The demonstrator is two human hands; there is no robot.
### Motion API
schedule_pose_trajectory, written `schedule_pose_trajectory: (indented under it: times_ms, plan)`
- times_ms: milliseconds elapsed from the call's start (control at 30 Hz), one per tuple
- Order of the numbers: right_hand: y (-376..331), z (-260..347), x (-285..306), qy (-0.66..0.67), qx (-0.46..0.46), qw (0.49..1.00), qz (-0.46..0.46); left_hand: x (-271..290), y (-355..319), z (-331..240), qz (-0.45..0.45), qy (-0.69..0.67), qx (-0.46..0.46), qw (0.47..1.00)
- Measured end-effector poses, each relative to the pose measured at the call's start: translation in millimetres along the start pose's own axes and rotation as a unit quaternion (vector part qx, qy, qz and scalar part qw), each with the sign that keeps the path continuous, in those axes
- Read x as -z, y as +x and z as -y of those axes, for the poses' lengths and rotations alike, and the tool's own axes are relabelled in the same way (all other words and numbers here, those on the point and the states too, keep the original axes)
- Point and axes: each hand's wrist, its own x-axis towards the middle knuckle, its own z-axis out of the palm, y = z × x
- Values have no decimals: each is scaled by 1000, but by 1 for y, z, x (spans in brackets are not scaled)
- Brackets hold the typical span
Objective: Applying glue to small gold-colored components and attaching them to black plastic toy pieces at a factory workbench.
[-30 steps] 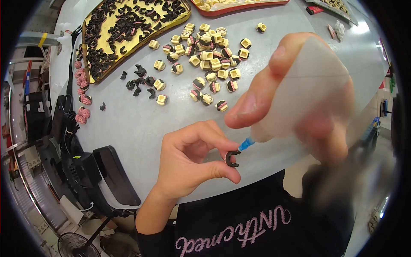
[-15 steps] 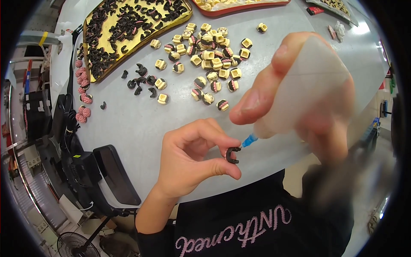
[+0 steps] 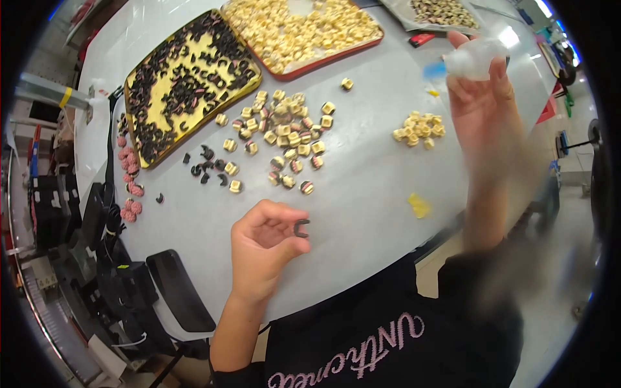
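My left hand (image 3: pixel 262 249) is closed, thumb and forefinger pinching a small black C-shaped piece (image 3: pixel 299 229) over the front of the grey table. Off to the far right, my right hand (image 3: pixel 482 107) is wrapped around a translucent squeeze bottle (image 3: pixel 475 59). The bottle's blue needle tip (image 3: pixel 435 70) points left, blurred and well apart from the black piece. Beyond my left hand lies a spread of small cream blocks (image 3: pixel 284 132), many of them fitted with black and pink pieces. A few loose black C-shaped pieces (image 3: pixel 206 169) lie left of them.
A yellow tray (image 3: pixel 155 158) of black pieces stands at the far left, beside a red tray (image 3: pixel 333 59) of cream pieces. Pink knobbly pieces (image 3: pixel 128 158) line the left edge. A cream pile (image 3: pixel 420 128) and a yellow scrap (image 3: pixel 419 205) lie right; a black monitor-like panel (image 3: pixel 180 291) stands lower left.
My right hand has carried the squeeze bottle away from the black piece, up and to the right. My left hand still pinches the piece. The view has shifted, showing more of the table's far side.
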Motion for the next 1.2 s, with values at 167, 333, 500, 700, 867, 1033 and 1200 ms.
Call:
schedule_pose_trajectory:
  times_ms: [167, 333, 500, 700, 867, 1033, 1200]
  plan:
    - [-25, 19, 62, -222, 127, 949, -187, -1, -2, 2, -32, 15, -6, 999]
    - [-43, 14, 106, -409, 64, 889, -196, -3, -1, 1, -37, 35, -18, 999]
    - [-53, 13, 116, -543, 37, 824, -158, -4, 0, 3, -47, 54, -22, 997]
    - [-60, 9, 109, -472, 32, 868, -151, -5, 0, 2, -48, 60, -21, 997]
    - [-61, 9, 114, -539, 16, 827, -162, -7, -1, 0, -50, 56, -18, 997]
    - [-67, 13, 100, -668, 85, 718, -178, -9, -1, -1, -46, 50, -13, 998]
    - [-94, 17, 71, -753, 142, 635, -97, -14, 0, -2, -57, 99, -15, 993]
